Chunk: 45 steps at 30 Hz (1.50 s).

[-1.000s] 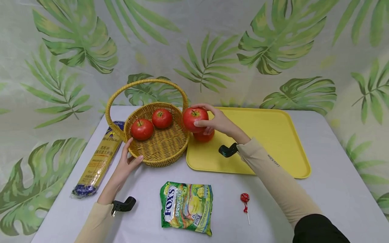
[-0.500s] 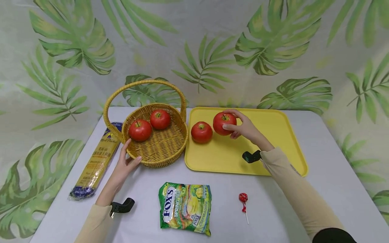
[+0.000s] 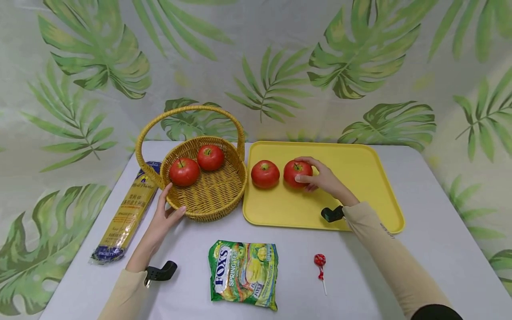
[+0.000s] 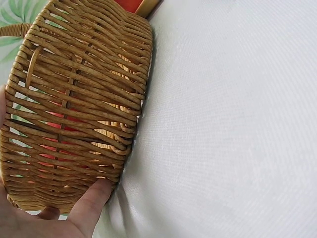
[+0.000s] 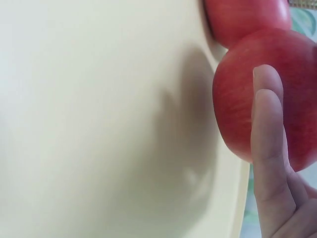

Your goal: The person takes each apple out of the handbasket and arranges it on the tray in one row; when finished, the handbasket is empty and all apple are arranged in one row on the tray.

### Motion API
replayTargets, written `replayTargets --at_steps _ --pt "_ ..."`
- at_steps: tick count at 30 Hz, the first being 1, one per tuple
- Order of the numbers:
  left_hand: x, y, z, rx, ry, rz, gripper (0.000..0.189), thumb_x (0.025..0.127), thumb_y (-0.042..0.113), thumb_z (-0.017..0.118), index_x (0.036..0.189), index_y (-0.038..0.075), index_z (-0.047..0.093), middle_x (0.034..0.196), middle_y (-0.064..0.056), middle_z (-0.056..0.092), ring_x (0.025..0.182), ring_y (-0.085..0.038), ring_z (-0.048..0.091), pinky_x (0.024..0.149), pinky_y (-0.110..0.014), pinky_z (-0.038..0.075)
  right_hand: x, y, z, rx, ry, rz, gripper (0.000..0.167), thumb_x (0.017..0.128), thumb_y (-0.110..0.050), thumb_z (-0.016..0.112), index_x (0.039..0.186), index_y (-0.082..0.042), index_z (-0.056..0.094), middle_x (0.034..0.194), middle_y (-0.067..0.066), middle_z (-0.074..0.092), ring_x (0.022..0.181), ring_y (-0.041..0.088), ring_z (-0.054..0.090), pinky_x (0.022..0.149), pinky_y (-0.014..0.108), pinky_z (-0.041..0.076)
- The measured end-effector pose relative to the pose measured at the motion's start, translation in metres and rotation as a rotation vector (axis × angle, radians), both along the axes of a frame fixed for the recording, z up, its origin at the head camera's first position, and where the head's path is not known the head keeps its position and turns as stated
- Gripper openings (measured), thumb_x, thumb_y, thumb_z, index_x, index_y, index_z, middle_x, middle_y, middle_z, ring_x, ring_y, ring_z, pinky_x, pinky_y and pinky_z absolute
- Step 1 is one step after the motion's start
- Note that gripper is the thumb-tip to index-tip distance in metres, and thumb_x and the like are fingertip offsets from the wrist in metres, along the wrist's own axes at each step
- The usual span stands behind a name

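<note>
In the head view, my left hand [image 3: 163, 223] touches the near left side of a wicker basket [image 3: 212, 217] with spread fingers. The left wrist view shows the thumb [image 4: 91, 206] against the woven wall. Two red apples [image 3: 184, 172] lie inside the basket. My right hand [image 3: 323, 181] grips a red apple [image 3: 295, 168] from its right side, low over a yellow tray [image 3: 280, 211]. Whether this apple touches the tray I cannot tell. Just left of it, another apple [image 3: 266, 174] sits on the tray.
A spaghetti packet [image 3: 128, 213] lies left of the basket. Nearer the front are a green bag of Fox's candy [image 3: 244, 274] and a red lollipop [image 3: 320, 261]. A leaf-patterned cloth [image 3: 272, 89] hangs behind the white table [image 3: 296, 275].
My right hand has carried its apple rightward from beside the basket, then lowered it toward the tray next to the other apple. My left hand has stayed at the basket.
</note>
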<state>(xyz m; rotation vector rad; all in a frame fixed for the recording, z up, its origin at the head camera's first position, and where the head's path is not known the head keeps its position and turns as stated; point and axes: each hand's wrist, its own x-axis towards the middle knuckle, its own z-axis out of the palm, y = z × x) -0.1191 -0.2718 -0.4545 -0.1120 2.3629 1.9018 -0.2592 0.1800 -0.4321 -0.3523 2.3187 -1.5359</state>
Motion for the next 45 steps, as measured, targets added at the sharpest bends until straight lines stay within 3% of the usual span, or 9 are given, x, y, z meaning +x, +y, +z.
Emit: replayTargets --at_steps 10,20,24,28,32,35,45 --pt "0.003 0.001 0.0 0.004 0.018 0.0 0.08 0.099 0.017 0.054 0.154 0.032 -0.002 0.156 -0.008 -0.017 0.137 -0.053 0.007 0.108 -0.061 0.019 0.003 -0.003 -0.002 0.009 -0.015 0.027 0.061 0.087 -0.029 0.073 0.14 -0.022 0.044 0.139 0.018 0.037 0.069 0.036 0.066 0.063 0.042 0.057" --pt "0.002 0.001 -0.004 0.008 0.032 -0.007 0.079 0.098 0.018 0.054 0.154 0.031 -0.001 0.156 -0.01 -0.016 0.136 -0.054 0.008 0.107 -0.06 0.02 0.0 0.005 -0.002 -0.053 -0.079 0.118 0.061 0.094 -0.021 0.064 0.146 -0.016 0.031 0.139 0.022 0.033 0.077 0.044 0.065 0.071 0.046 0.056" --pt "0.003 0.0 -0.003 0.008 0.036 -0.011 0.079 0.098 0.018 0.054 0.154 0.031 -0.001 0.156 -0.01 -0.017 0.136 -0.053 0.008 0.107 -0.06 0.02 0.0 0.007 0.005 -0.088 -0.041 0.127 0.062 0.095 -0.019 0.062 0.147 -0.012 0.03 0.142 0.021 0.035 0.077 0.044 0.064 0.071 0.049 0.056" --pt "0.003 0.001 -0.002 0.004 0.035 -0.009 0.079 0.099 0.017 0.054 0.154 0.032 -0.001 0.156 -0.009 -0.017 0.136 -0.053 0.009 0.107 -0.061 0.02 0.001 0.002 0.016 -0.142 0.019 0.102 0.058 0.095 -0.018 0.062 0.145 -0.009 0.035 0.146 0.016 0.034 0.075 0.036 0.066 0.069 0.044 0.057" --pt "0.003 0.001 -0.001 -0.001 0.029 -0.003 0.079 0.099 0.017 0.053 0.153 0.034 -0.001 0.156 -0.009 -0.016 0.137 -0.053 0.008 0.107 -0.061 0.02 0.005 -0.012 0.027 -0.185 0.066 0.109 0.053 0.095 -0.018 0.062 0.141 -0.006 0.04 0.143 0.014 0.039 0.081 0.03 0.066 0.068 0.037 0.057" --pt "0.002 0.001 -0.001 -0.001 0.023 0.002 0.079 0.099 0.017 0.053 0.153 0.034 -0.002 0.156 -0.009 -0.017 0.137 -0.053 0.007 0.107 -0.061 0.019 0.008 -0.029 0.035 -0.21 0.085 0.139 0.051 0.095 -0.015 0.061 0.14 -0.003 0.041 0.141 0.014 0.041 0.089 0.034 0.064 0.07 0.038 0.057" --pt "0.0 -0.001 -0.003 0.008 0.013 0.004 0.08 0.099 0.015 0.053 0.154 0.031 -0.003 0.156 -0.01 -0.019 0.136 -0.054 0.006 0.107 -0.062 0.018 0.011 -0.096 0.051 -0.251 0.107 0.307 0.045 0.096 -0.012 0.058 0.139 -0.007 0.045 0.138 0.018 0.045 0.098 0.035 0.063 0.075 0.043 0.055"
